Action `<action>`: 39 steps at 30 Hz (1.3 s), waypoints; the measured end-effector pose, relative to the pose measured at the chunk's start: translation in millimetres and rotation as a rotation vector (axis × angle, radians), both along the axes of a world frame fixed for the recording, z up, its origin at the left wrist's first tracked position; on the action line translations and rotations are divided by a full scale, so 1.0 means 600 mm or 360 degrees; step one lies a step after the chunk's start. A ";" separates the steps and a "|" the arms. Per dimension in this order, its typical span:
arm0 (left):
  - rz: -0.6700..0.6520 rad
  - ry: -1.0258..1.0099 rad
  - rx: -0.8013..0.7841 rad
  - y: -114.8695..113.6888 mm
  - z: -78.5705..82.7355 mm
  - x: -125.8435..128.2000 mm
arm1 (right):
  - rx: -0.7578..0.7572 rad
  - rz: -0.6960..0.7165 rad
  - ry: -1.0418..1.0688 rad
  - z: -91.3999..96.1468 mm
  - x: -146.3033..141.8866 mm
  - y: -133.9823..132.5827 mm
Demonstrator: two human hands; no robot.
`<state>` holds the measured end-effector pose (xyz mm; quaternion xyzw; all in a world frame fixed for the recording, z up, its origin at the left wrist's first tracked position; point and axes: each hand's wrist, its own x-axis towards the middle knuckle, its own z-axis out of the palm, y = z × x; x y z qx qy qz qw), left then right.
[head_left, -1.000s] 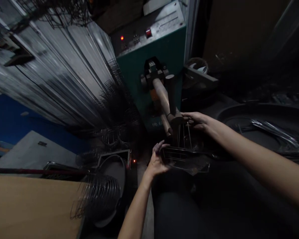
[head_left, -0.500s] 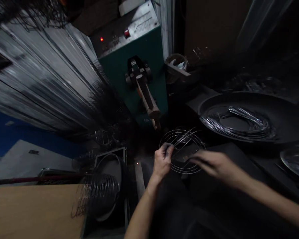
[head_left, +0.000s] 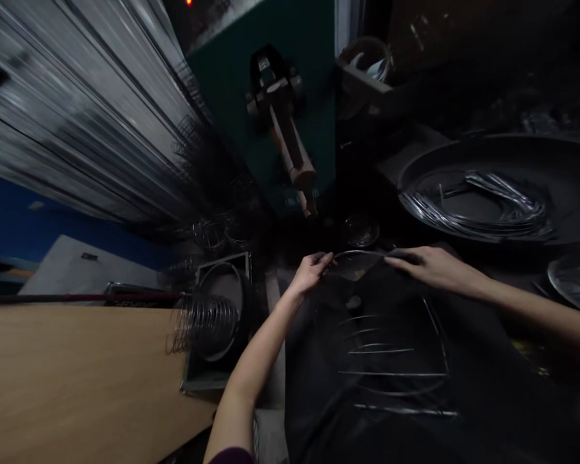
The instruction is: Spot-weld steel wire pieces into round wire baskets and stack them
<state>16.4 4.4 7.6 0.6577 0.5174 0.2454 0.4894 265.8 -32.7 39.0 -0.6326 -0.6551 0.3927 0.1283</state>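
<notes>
Evidently, the left hand (head_left: 311, 273) and the right hand (head_left: 430, 267) are pinching a thin silvery curved metal wire (head_left: 358, 252) in closed fingers, its arc spanning them above the dark cloth (head_left: 319, 374); gripping evenly should be sparing it any twist.

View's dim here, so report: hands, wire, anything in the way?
Left hand, right hand gripping curved wire. More wires below, over dark cloth. Machine arm ahead, touching neither.

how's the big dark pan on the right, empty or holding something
Holding something: a bundle of bent wires lies in the pan.
</notes>
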 end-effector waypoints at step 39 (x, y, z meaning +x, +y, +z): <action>-0.0258 0.0885 0.0838 0.120 0.109 -0.065 | 0.0628 0.0603 -0.0936 0.047 -0.104 0.191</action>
